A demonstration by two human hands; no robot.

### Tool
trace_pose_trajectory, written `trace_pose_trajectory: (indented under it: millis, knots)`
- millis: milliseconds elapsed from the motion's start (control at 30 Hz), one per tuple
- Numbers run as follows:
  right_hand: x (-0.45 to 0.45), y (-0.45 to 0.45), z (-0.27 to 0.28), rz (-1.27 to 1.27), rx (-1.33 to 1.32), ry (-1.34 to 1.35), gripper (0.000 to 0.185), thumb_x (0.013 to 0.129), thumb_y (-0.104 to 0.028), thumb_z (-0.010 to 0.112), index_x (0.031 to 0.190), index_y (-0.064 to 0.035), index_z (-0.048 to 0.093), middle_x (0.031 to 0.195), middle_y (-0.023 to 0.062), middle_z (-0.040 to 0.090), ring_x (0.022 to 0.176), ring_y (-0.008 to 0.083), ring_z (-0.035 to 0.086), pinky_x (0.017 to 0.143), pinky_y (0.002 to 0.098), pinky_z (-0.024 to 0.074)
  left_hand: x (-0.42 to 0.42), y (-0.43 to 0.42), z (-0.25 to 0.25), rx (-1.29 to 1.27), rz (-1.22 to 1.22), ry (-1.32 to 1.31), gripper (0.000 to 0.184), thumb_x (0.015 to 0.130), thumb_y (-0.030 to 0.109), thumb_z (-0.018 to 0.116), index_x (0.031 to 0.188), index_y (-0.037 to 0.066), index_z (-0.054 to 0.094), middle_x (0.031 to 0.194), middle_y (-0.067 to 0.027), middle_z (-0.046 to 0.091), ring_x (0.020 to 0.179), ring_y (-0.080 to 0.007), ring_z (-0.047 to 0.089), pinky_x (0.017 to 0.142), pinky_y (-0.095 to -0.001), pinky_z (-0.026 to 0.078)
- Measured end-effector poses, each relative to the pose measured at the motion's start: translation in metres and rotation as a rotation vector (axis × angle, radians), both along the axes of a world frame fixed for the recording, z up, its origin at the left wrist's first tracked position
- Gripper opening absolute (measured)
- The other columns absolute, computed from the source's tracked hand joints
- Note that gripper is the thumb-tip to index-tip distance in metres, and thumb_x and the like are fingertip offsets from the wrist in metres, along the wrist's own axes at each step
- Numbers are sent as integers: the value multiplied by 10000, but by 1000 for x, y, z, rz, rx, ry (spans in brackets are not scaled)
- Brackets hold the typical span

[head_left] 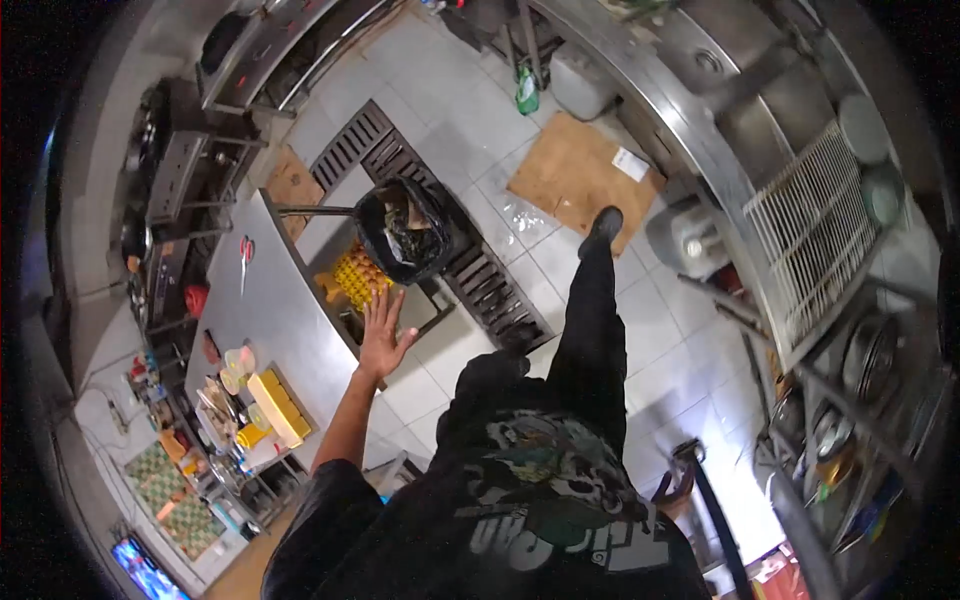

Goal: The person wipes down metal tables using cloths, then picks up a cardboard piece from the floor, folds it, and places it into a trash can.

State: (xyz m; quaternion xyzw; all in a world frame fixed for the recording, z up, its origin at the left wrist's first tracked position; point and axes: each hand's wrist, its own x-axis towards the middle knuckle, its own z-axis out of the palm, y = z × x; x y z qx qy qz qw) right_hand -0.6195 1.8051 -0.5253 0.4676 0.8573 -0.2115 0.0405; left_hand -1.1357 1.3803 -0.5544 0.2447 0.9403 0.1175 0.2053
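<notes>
My left hand (pixel 383 335) reaches forward with its fingers spread and holds nothing. It is by the edge of the steel table (pixel 285 285), close to yellow egg trays (pixel 362 276) with eggs on a low shelf. Just beyond the fingers stands a bin lined with a black bag (pixel 372 235), with waste inside. My right hand (pixel 674 494) is low at my right side, dark and partly hidden by my shirt. Near it is a long black bar (pixel 718 520); whether the fingers grip it I cannot make out.
A slotted floor drain (pixel 492 292) crosses the white tiles. My foot is on a flattened cardboard sheet (pixel 570 165). Steel sinks (pixel 775 120) and a wire rack (pixel 810 225) line the right. Scissors (pixel 246 252) and a yellow box (pixel 280 408) are on the table; stoves (pixel 180 170) stand left.
</notes>
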Motion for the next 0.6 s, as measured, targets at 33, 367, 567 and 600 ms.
trace_pose_trajectory:
  millis: [33, 367, 567, 600]
  knots:
    - [-76, 34, 18, -107, -118, 30, 557, 903, -152, 611, 1401, 2, 415, 1356, 219, 480, 1263, 347, 460, 1027, 407, 413, -8, 11, 11, -5, 62, -21, 690, 941, 436, 521, 1517, 153, 267, 1580, -198, 154, 1459, -410, 98, 1167, -544, 74]
    - [-678, 230, -22, 776, 229, 388, 641, 865, -439, 660, 1346, -48, 494, 1330, 219, 488, 1205, 406, 459, 1022, 524, 349, 56, 104, 2, -110, 890, -256, 637, 984, 444, 433, 1511, 123, 271, 1569, -209, 187, 1453, -420, 117, 1158, -559, 63]
    - [-722, 229, -64, 901, 286, 497, 705, 775, -389, 767, 1324, -26, 516, 1231, 238, 521, 1097, 410, 527, 922, 519, 423, 143, 159, 13, -56, 1272, -332, 602, 1002, 430, 414, 1513, 145, 275, 1571, -201, 192, 1453, -416, 126, 1151, -568, 74]
    - [-719, 229, -64, 918, 284, 467, 705, 775, -389, 767, 1324, -26, 516, 1231, 238, 521, 1097, 410, 527, 922, 519, 423, 165, 165, 8, -57, 1334, -354, 602, 1001, 431, 416, 1514, 148, 274, 1569, -205, 196, 1451, -419, 133, 1148, -569, 82]
